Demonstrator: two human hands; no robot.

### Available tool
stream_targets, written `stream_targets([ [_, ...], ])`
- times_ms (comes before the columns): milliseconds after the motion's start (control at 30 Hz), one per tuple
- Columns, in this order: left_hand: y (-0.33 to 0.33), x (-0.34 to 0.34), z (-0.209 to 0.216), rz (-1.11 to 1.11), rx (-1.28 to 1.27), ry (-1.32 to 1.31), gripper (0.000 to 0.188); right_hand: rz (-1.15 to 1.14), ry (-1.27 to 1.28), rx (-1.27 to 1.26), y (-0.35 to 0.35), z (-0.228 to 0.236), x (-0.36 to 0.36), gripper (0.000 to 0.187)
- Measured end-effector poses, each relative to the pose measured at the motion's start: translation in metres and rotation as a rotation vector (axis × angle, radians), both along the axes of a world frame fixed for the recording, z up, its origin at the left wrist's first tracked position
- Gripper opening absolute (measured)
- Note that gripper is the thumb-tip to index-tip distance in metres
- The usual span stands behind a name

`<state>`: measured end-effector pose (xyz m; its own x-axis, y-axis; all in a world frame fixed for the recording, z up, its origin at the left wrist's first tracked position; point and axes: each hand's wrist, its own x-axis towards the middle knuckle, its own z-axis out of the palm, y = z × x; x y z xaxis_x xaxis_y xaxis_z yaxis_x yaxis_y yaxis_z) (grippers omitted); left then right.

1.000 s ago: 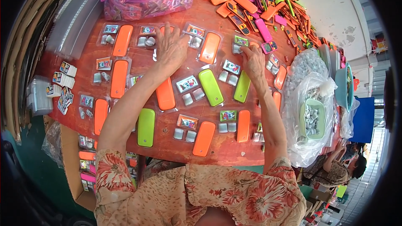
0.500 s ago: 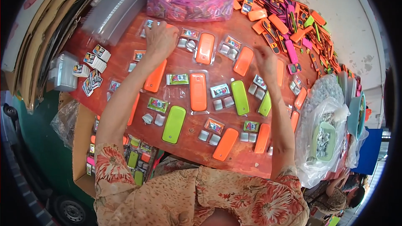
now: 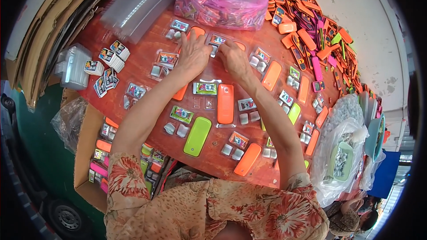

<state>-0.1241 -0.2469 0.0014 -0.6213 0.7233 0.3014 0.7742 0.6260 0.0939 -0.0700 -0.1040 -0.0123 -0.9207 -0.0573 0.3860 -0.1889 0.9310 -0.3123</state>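
Observation:
My left hand (image 3: 194, 58) lies over the far middle of the table, fingers bent and apart, touching an orange toy phone (image 3: 197, 31) and the edge of a clear blister tray. Close beside it, my right hand (image 3: 235, 62) has its fingertips pinched together at a tray holding a small printed packet (image 3: 217, 40) and whitish pieces (image 3: 214, 50). Whatever those fingertips hold is hidden. Another orange toy phone (image 3: 225, 104) lies in a tray nearer me, beside a green packet (image 3: 205, 88). A lime-green toy phone (image 3: 197, 137) sits closer still.
A pink plastic bag (image 3: 222, 9) of packets stands at the back. Loose toy phones (image 3: 307, 40) are heaped at the back right. Card stacks (image 3: 111, 60) and clear trays (image 3: 76, 69) sit left. A green basket (image 3: 341, 162) stands right, and a cardboard box (image 3: 89, 160) below left.
My right hand has moved left across the table to beside my left hand. My left hand has shifted from one far tray to the orange toy phone on its right. The view has shifted slightly.

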Motion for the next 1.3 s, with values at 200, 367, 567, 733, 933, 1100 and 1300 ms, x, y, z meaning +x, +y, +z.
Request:
stream_targets([
  [200,0.0,-0.001,0.004,-0.046,-0.11,0.16,0.019,0.119,0.027,0.255,0.0,0.003,0.006,0.011],
  [367,0.005,-0.001,0.009,-0.049,-0.055,-0.011,0.016,-0.025,-0.102,0.019,0.001,0.01,0.003,0.012],
  [567,0.005,-0.005,0.004,0.02,0.028,-0.243,0.021,-0.023,0.05,-0.276,0.003,0.008,-0.01,0.012],
  [733,0.011,-0.026,-0.003,0.004,0.335,-0.282,0.017,0.059,0.111,0.033,0.003,0.0,-0.025,0.012],
  [933,-0.034,-0.067,0.032,0.108,0.828,-0.577,0.019,-0.008,-0.179,-0.327,0.002,0.009,-0.03,0.009],
  [1100,-0.074,-0.082,0.022,0.249,0.794,-0.471,0.018,-0.059,-0.083,-0.279,-0.017,0.03,-0.05,0.013],
  [1300,-0.084,-0.06,0.001,0.255,0.211,-0.049,0.02,0.048,-0.135,-0.165,-0.068,0.025,-0.08,0.02],
])
